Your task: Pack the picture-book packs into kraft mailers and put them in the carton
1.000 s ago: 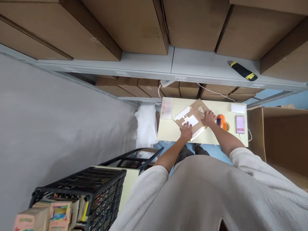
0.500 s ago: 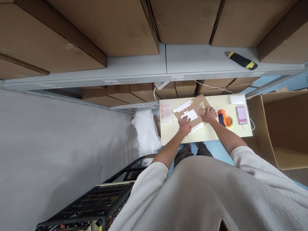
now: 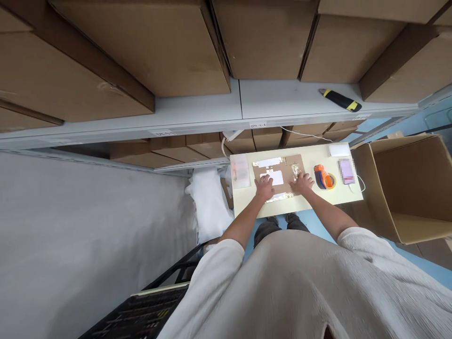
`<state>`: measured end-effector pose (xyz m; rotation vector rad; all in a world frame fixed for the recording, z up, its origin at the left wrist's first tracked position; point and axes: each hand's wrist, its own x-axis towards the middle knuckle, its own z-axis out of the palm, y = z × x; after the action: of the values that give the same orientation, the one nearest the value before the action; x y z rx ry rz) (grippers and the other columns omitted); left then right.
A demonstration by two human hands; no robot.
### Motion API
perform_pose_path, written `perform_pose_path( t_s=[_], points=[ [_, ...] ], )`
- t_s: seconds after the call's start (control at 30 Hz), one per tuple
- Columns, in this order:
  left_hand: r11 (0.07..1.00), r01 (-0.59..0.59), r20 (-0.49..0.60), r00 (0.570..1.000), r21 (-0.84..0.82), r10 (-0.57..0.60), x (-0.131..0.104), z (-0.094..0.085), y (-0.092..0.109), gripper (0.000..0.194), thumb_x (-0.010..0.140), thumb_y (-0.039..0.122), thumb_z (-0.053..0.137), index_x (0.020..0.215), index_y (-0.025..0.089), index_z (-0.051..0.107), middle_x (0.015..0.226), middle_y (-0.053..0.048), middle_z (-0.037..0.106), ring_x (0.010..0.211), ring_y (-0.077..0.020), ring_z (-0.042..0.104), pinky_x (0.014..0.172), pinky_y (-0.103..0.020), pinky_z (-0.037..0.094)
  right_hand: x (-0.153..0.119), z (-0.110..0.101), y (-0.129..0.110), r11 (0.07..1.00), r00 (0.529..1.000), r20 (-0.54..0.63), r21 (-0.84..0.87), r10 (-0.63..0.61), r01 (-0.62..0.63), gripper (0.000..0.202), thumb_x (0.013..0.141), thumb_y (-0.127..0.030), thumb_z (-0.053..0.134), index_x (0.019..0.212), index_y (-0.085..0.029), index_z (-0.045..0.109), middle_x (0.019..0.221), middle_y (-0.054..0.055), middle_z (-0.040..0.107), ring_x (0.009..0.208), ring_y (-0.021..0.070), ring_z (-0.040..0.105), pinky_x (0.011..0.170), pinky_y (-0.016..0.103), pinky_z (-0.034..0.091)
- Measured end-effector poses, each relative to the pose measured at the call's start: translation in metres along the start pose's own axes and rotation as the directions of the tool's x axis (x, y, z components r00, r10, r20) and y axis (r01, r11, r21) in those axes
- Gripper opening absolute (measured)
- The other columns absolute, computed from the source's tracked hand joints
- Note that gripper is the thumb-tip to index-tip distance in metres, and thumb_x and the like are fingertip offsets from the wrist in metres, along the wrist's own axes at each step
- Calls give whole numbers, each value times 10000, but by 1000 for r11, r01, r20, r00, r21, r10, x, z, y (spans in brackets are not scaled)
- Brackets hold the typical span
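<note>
A flat cardboard parcel (image 3: 287, 170) with shiny tape along its edges lies on the cream table (image 3: 243, 202). White paper labels (image 3: 277, 177) are stuck on its top. My left hand (image 3: 264, 187) rests on the parcel's left part, fingers stretched over the edge of the middle label. On the parcel's right end lies my right hand (image 3: 302, 183), its fingers spread over the cardboard near the taped area. Neither hand is wrapped round anything. Just right of the right hand sits an orange tape dispenser (image 3: 322, 176) with a roll of tape.
A phone (image 3: 346, 171) with a cable and a white box (image 3: 339, 149) occupy the table's right end; a clear plastic sheet (image 3: 240, 171) lies at its left. A utility knife (image 3: 341, 100) is on the shelf (image 3: 282, 96) above. A large open carton (image 3: 383, 188) stands to the right.
The parcel has turned from a slant to nearly square with the table, both hands moving with it. The camera view has shifted slightly.
</note>
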<state>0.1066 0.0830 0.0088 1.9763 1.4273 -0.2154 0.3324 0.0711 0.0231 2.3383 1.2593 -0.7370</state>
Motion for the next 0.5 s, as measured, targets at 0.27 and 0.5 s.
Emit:
perform_pose_path(
  t_s=[0.27,0.5],
  points=[
    [949,229,-187,944,-215,-270,16,-13,-10,487,967,219,614,1453,212,590,1824,-173,336,1691,-332,346,1354,-507,366,18,-15,-7,988,992,-78,109,-102,110,665,1013,-556,633,1552,-218,439,1594,197,437,1489,386,447,1233,521,339],
    [854,367,-153,883,-368,-445,23,-22,-14,495,935,216,687,1411,261,557,1768,-141,398,1475,-339,588,1225,-474,503,31,-10,-13,989,993,-103,127,-65,78,722,930,-533,738,1519,-227,452,1567,199,445,1446,406,454,1215,534,337]
  ],
)
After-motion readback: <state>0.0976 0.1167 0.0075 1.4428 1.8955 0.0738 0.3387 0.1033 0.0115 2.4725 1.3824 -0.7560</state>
